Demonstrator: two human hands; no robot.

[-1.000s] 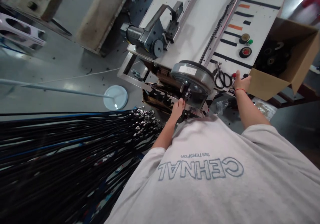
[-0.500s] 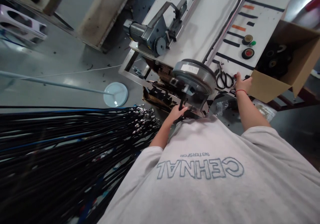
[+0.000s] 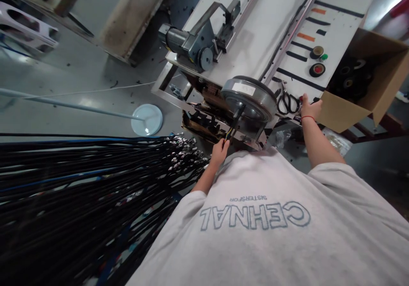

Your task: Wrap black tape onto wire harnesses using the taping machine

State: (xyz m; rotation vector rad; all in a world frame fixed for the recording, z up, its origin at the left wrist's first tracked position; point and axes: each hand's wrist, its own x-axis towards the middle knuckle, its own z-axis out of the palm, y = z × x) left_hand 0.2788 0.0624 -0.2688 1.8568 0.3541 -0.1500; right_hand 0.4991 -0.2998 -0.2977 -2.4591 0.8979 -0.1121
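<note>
A round grey motor wheel (image 3: 266,102) with a white label stands at the table's near end. From its centre a black cable (image 3: 237,117) comes out toward me, and a yellow wire shows close to my fingers. My left hand (image 3: 220,151) is closed around the cable's near end, just in front of my shirt. At the table edge on the right, my right hand (image 3: 311,108) has its fingers curled beside a small red piece; what they hold is too small to make out. Black-handled scissors (image 3: 287,100) lie just left of it.
Tape rolls (image 3: 317,69) and tape strips are on the white tabletop (image 3: 249,51). A cardboard box (image 3: 345,111) stands at the right, a motor unit (image 3: 191,47) at the table's left corner. Many black cables (image 3: 96,183) hang at left, near a round stand base (image 3: 147,119).
My left hand has drawn back toward me and slightly left with the cable. A pale connector seen before in front of the wheel no longer shows there. My right hand stays in place.
</note>
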